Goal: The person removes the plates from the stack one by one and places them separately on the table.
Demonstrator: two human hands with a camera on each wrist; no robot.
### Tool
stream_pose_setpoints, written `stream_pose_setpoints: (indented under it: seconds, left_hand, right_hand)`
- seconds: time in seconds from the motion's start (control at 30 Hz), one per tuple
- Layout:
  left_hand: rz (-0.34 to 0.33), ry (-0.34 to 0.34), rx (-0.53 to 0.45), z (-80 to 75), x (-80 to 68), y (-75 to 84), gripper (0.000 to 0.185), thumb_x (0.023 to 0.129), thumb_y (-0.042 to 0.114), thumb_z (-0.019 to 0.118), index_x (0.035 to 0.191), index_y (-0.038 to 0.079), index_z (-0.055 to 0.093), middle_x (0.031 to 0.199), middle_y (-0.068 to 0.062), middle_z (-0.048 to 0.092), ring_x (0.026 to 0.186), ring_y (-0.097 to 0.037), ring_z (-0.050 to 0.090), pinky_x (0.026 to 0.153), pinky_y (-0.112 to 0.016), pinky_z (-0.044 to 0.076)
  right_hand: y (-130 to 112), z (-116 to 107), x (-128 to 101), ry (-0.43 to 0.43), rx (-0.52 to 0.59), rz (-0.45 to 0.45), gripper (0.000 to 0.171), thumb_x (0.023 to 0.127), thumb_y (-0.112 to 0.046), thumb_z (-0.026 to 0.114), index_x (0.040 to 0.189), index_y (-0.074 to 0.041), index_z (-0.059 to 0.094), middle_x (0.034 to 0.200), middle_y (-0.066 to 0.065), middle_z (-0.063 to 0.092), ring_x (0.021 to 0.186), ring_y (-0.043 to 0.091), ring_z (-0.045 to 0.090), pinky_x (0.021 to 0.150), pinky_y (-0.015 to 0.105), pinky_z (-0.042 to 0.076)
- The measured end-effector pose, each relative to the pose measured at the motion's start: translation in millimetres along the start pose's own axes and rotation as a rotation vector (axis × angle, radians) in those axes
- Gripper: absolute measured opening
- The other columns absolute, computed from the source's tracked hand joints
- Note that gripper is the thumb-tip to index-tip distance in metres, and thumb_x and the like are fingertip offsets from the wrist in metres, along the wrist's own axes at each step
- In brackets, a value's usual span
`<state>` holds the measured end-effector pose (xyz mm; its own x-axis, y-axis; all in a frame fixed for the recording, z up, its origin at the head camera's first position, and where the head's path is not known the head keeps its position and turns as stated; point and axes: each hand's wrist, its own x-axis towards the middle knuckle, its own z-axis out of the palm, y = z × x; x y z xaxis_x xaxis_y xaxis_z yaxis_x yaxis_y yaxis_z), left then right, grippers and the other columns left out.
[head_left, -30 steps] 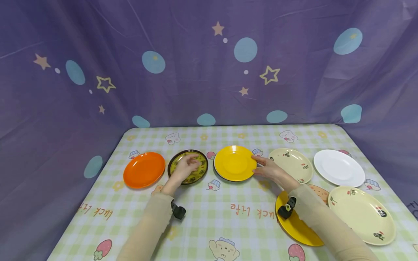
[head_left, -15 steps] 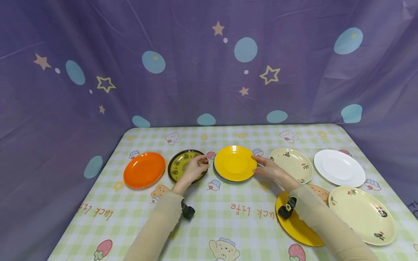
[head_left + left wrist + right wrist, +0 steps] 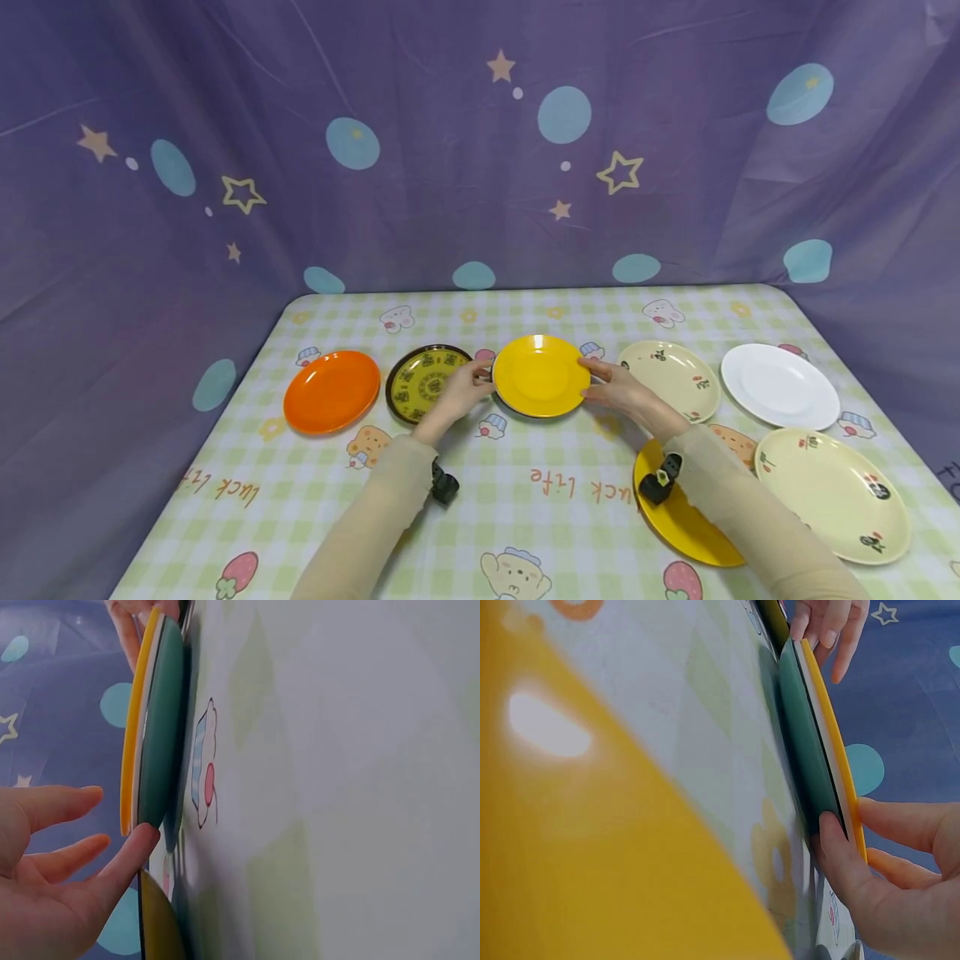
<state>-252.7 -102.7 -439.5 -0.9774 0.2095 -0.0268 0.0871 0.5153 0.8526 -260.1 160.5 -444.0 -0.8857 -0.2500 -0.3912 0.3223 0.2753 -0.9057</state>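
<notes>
Where the checked cloth covers the tabletop (image 3: 525, 517), orange lettering on it reads "luck life", upside down from the head view, once near the left edge and once near the middle; the dark-rimmed plate (image 3: 420, 385) carries yellow-green characters too small to read. At the middle of the far row lies the yellow plate (image 3: 540, 375), which in both wrist views sits stacked on a white layer and a dark green one. On its right rim the right hand (image 3: 618, 390) grips, thumb tucked under the green edge and fingers laid over the yellow top. Its left rim is met by the left hand (image 3: 463, 390), fingers loosely spread and nearly straight, one fingertip touching the edge of the stack without closing round it. Left of the dark-rimmed plate is an orange plate (image 3: 332, 392). To the right stand a cream plate with small figures (image 3: 671, 379) and a white plate (image 3: 780, 386); nearer lie a second cream plate (image 3: 832, 493) and a second yellow plate (image 3: 678, 521), partly under the right forearm.
</notes>
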Motion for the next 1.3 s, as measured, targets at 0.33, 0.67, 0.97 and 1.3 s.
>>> stream_pose_setpoints:
  seconds: [0.33,0.67,0.97,1.3]
  left_hand:
    - [-0.084,0.037,0.062,10.9,6.9,5.1,0.049,0.079,0.007,0.064,0.124,-0.003,0.046,0.093,-0.017,0.055,0.066,-0.018,0.059,0.055,-0.023,0.053]
    - [-0.108,0.026,0.057,16.6,10.1,5.4,0.052,0.08,0.011,0.065,0.125,-0.003,0.043,0.075,-0.01,0.054,0.048,-0.016,0.056,0.047,-0.026,0.052]
    - [-0.113,0.043,0.072,18.2,10.3,6.9,0.052,0.078,0.006,0.065,0.125,-0.003,0.043,0.077,-0.011,0.053,0.046,-0.012,0.054,0.045,-0.022,0.05]
    - [-0.174,0.058,0.033,17.5,10.8,6.9,0.054,0.078,0.003,0.065,0.127,-0.001,0.043,0.085,-0.012,0.05,0.045,-0.01,0.052,0.048,-0.024,0.052]
  right_hand:
    - [0.4,-0.3,0.5,-0.016,0.012,-0.02,0.06,0.085,0.005,0.05,0.139,-0.004,0.025,0.147,0.017,0.001,0.126,0.031,0.03,0.091,0.032,0.045]
    - [0.6,0.4,0.3,-0.013,0.002,-0.008,0.06,0.085,0.004,0.05,0.139,-0.006,0.026,0.147,0.016,0.004,0.125,0.03,0.032,0.09,0.032,0.045]
    - [1.6,-0.2,0.4,-0.021,0.011,-0.031,0.06,0.085,0.004,0.051,0.139,-0.005,0.026,0.147,0.017,0.002,0.123,0.031,0.035,0.089,0.032,0.046]
    - [2.6,-0.4,0.7,-0.038,0.047,-0.046,0.061,0.085,0.004,0.052,0.139,-0.003,0.025,0.147,0.018,0.001,0.121,0.031,0.038,0.088,0.03,0.047]
